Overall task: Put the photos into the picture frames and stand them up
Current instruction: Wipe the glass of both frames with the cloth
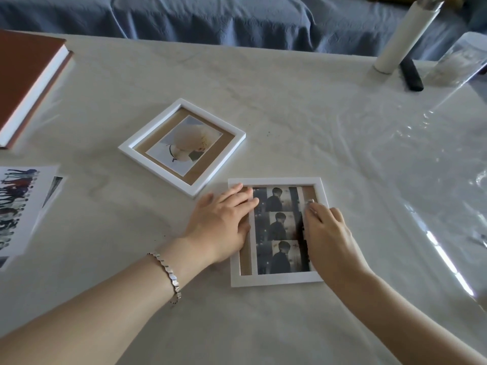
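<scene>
Left hand (222, 223) flat, fingers spread, pins white rectangular wooden frame (276, 281); right hand (328, 233) fingertips press black-and-white photo strip (279, 230) — nudge it square, centred

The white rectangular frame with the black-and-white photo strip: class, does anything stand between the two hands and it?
Nothing visible does. The left hand lies flat on the left side of the white rectangular frame, and the right hand rests on its right side, over the black-and-white photo strip.
</scene>
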The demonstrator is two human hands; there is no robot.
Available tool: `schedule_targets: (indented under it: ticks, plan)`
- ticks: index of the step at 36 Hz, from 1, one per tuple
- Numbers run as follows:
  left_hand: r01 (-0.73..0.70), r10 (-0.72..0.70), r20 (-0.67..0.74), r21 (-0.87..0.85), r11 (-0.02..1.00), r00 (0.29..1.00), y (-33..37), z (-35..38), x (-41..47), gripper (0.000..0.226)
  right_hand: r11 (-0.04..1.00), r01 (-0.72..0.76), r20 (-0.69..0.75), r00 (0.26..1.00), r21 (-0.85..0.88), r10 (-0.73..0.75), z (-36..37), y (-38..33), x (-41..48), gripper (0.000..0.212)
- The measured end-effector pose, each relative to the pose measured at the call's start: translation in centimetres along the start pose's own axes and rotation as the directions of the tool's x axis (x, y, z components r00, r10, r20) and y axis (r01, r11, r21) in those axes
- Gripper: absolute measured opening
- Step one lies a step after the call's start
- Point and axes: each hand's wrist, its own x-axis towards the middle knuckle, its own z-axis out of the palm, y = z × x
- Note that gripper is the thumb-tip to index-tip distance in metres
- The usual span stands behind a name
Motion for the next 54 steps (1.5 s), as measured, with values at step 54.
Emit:
schedule_targets:
  ticks: [54]
  plan:
    - [0.034, -0.034, -0.043, -0.010, 0.999, 0.999, -0.4, -1.8, 0.0, 0.061, 0.840, 0.433, -0.119, 0.901, 0.327, -0.418, 2.6, -2.8, 2.1, 0.034]
